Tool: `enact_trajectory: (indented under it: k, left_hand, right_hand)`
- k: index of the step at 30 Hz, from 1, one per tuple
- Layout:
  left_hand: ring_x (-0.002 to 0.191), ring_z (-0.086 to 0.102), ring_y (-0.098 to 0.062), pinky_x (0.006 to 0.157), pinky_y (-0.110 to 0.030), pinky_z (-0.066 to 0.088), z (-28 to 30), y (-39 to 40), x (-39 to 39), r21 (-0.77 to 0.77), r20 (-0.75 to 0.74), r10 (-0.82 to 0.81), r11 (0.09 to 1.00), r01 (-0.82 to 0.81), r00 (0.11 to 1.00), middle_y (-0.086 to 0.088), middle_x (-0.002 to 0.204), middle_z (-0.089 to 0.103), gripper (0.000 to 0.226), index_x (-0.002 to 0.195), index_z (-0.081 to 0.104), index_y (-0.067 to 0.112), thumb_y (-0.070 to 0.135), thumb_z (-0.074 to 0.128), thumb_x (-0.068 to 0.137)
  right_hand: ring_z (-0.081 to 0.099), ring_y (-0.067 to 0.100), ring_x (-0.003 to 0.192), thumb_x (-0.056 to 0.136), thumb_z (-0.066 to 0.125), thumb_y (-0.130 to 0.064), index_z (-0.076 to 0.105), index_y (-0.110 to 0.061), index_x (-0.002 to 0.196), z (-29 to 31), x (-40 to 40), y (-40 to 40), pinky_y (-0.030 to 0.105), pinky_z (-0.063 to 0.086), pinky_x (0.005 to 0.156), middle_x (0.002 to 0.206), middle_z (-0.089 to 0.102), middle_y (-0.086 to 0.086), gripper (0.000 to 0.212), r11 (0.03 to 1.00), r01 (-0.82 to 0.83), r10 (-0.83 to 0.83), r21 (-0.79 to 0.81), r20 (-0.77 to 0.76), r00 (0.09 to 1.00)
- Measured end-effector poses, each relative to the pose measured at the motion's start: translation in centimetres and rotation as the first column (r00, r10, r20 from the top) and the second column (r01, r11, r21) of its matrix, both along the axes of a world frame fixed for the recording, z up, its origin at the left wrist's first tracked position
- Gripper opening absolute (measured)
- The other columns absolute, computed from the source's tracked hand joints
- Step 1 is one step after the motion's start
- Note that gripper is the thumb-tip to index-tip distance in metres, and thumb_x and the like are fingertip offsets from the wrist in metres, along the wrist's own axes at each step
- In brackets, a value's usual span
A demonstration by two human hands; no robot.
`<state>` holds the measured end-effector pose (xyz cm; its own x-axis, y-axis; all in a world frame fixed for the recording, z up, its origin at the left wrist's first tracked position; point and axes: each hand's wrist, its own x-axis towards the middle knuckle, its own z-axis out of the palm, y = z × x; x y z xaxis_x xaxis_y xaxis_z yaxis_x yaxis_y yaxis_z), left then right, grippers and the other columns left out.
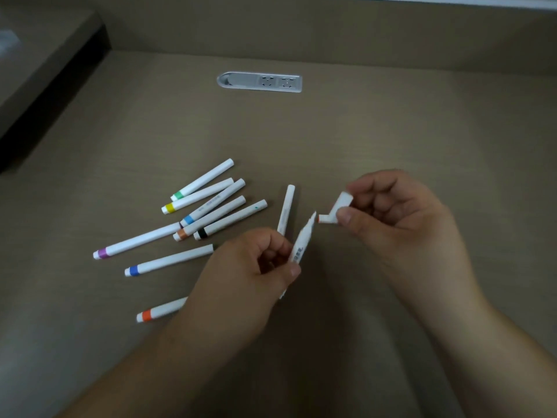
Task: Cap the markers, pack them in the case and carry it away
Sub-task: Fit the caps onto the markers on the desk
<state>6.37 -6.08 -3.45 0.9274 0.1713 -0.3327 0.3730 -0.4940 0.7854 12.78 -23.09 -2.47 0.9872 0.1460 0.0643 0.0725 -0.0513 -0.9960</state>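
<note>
My left hand (256, 267) grips two white markers: an uncapped one (303, 239) tilted up to the right, and a second (286, 209) pointing away. My right hand (391, 212) pinches a small white cap with an orange band (327, 218) just right of the uncapped tip, not touching it, and holds another white cap (343, 200) in its fingers. Several capped white markers (211, 206) with coloured bands lie on the table to the left, among them green, yellow, blue, purple, black and an orange one (159, 312). No case is in view.
The brown table (361, 131) has a grey socket panel (259, 82) set in its surface at the back. A raised dark-edged ledge (45, 86) runs along the far left. A wall stands behind the table.
</note>
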Motion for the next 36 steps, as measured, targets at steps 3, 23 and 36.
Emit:
enact_trajectory:
  k: [3,23,36]
  left_hand:
    - [0.077,0.061,0.007,0.061,-0.011,0.043,0.0,-0.4,-0.4,0.048,-0.018,-0.023,0.999,0.024,1.000,0.017,0.081,0.067,0.010,0.086,0.065,0.039,0.033,0.073,0.083]
    - [0.074,0.057,-0.006,0.069,-0.030,0.047,1.9,4.9,0.2,0.486,0.071,-0.171,0.866,0.115,0.983,0.010,0.080,0.062,0.009,0.079,0.061,0.032,0.029,0.067,0.085]
    - [0.089,0.060,-0.014,0.073,-0.024,0.046,0.0,9.4,-0.8,0.734,-0.278,-0.088,0.623,0.270,0.957,0.003,0.098,0.062,0.014,0.100,0.067,0.028,0.032,0.060,0.089]
  right_hand:
    - [0.064,0.019,0.070,0.081,0.072,0.006,0.065,-0.018,0.088,0.3,0.0,0.3,0.020,0.052,0.065,0.080,0.071,0.012,0.026,0.999,-0.023,0.022,0.028,0.007,1.000]
    - [0.061,-0.001,0.066,0.081,0.072,0.006,0.069,-0.021,0.087,-2.0,0.8,-0.4,0.011,0.050,0.068,0.071,0.070,-0.011,0.028,0.992,0.022,-0.025,-0.125,-0.023,0.999]
    - [0.057,0.013,0.083,0.080,0.077,-0.011,0.076,-0.019,0.105,-5.9,2.8,-0.2,0.012,0.035,0.074,0.094,0.058,-0.005,0.025,0.655,0.069,0.124,-0.753,0.197,0.973]
